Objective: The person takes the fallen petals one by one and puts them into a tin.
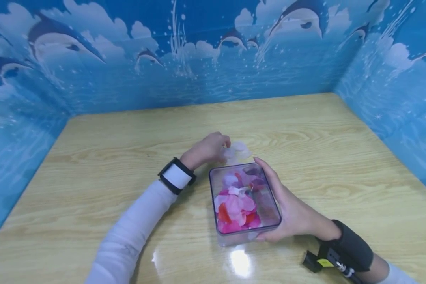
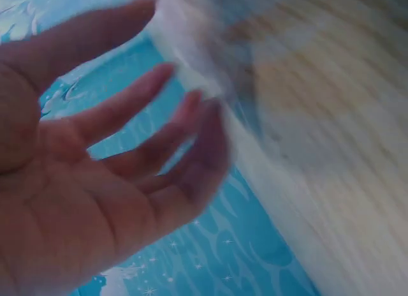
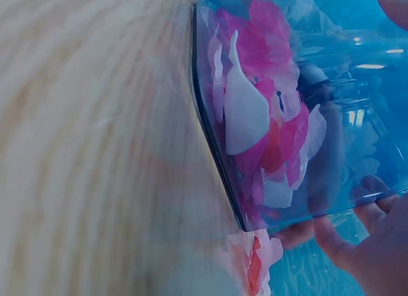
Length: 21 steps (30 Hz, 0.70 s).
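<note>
A clear square box point(image 1: 245, 197) with a dark rim stands on the table, with pink, white and red petals point(image 1: 234, 207) inside. My right hand point(image 1: 287, 209) grips the box from its right side, thumb along the near edge and fingers round the far corner. Beyond the box, my left hand point(image 1: 209, 148) bends down beside a few pale, whitish petals point(image 1: 239, 150). In the left wrist view, the left thumb point(image 2: 95, 37) stands apart from the loosely bent fingers; the pale stuff at the fingertips is blurred. The right wrist view shows the petals point(image 3: 255, 117) through the box wall.
The wood-grain table point(image 1: 103, 169) spreads around the box. Blue cloth walls point(image 1: 198, 59) with dolphins and clouds rise behind it and at both sides. Straps sit on both wrists, with a small black device point(image 1: 335, 258) on the right one.
</note>
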Motion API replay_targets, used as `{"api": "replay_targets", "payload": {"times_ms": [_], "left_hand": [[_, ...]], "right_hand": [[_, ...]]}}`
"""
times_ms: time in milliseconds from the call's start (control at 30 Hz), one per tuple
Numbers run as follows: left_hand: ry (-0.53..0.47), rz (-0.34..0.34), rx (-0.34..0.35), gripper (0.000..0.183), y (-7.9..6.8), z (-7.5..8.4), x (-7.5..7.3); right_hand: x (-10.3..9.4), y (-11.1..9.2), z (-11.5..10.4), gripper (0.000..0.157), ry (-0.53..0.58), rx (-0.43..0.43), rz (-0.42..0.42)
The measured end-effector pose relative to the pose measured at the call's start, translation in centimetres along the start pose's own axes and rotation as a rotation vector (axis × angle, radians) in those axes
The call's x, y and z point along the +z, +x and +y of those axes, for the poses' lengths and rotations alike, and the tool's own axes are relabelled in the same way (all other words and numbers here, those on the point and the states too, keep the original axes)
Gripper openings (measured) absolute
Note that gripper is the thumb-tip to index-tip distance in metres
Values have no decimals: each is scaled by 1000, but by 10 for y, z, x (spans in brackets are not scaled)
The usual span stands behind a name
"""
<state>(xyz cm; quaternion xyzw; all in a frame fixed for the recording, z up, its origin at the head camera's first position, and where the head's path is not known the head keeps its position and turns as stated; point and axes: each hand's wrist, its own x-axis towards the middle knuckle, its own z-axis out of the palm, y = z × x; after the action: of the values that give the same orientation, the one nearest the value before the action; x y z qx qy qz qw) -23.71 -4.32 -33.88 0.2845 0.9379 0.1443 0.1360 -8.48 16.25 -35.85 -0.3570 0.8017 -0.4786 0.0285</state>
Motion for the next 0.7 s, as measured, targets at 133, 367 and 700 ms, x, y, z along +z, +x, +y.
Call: {"api": "replay_targets", "payload": {"times_ms": [133,367,700], "left_hand": [[45,-57,-94,25,-1,2,5],[-6,106,-20,10,-5,-2,0],[-180,152,135,19,-17,3,-23]], "right_hand": [[1,0,1,143,-1,-8,7],[1,1,1,143,0,-21,6],[1,1,3,143,13,-35,21]]}}
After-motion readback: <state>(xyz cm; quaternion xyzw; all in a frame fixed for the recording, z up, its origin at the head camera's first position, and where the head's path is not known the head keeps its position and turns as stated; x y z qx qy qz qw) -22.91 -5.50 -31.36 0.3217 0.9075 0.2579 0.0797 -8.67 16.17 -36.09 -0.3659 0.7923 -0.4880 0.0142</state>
